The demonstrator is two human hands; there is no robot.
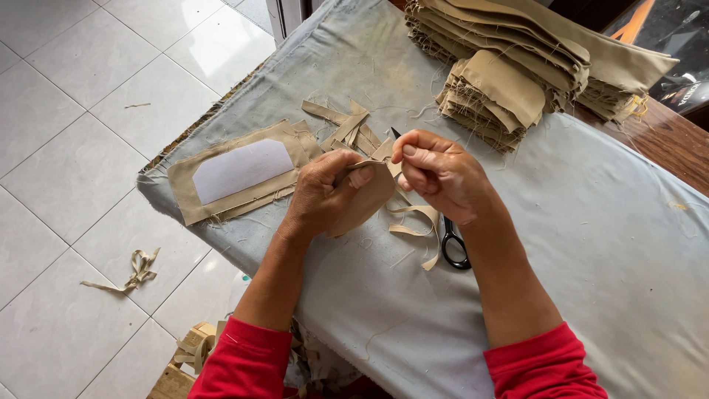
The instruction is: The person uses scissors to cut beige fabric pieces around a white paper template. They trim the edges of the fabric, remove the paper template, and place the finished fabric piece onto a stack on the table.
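Holding a small tan cloth piece (pixel 365 199) tight above the grey table (pixel 591 222), the left hand (pixel 321 196) keeps it steady while the right hand (pixel 439 174) pinches its top edge, with black scissors (pixel 452 244) lying close.

table (pixel 591 222) grey cloth | tan fabric stacks (pixel 517 52) | scissors (pixel 454 247) | trimmed strips (pixel 347 125)
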